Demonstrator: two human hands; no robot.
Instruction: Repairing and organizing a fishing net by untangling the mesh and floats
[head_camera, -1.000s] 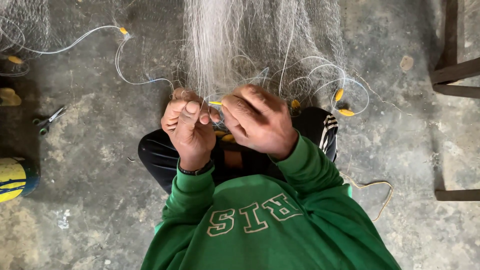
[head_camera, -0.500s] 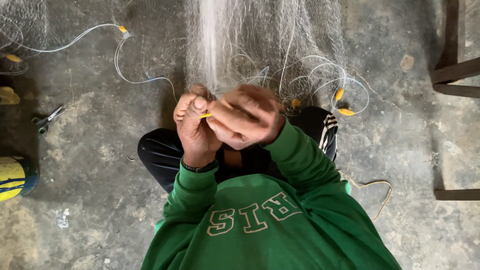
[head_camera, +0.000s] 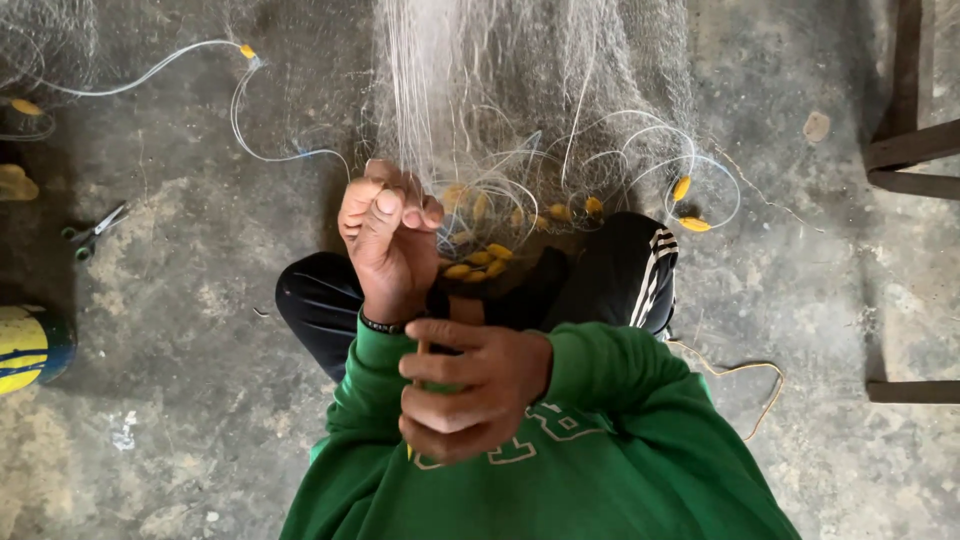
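Note:
A pale fishing net (head_camera: 520, 90) hangs down in front of me onto my lap, with small yellow floats (head_camera: 480, 262) bunched on its line. My left hand (head_camera: 385, 235), a dark band at its wrist, is raised and pinches strands at the net's lower edge. Close to my chest, over my green sweatshirt (head_camera: 620, 440), my right hand (head_camera: 470, 390) is a closed fist around a thin netting needle, of which only a sliver shows. No thread can be made out between the two hands. My black trousers (head_camera: 620, 270) show under the net.
Green-handled scissors (head_camera: 95, 232) lie on the concrete floor at left, above a yellow and blue round object (head_camera: 25, 345). Clear line with yellow floats (head_camera: 685, 205) loops across the floor. Dark wooden frame pieces (head_camera: 910, 150) stand at right; a yellowish cord (head_camera: 745, 372) trails beside my leg.
My right hand has pulled away from the net, back toward my chest, still clenched on the needle. My left hand has stayed at the net's edge, holding the strands.

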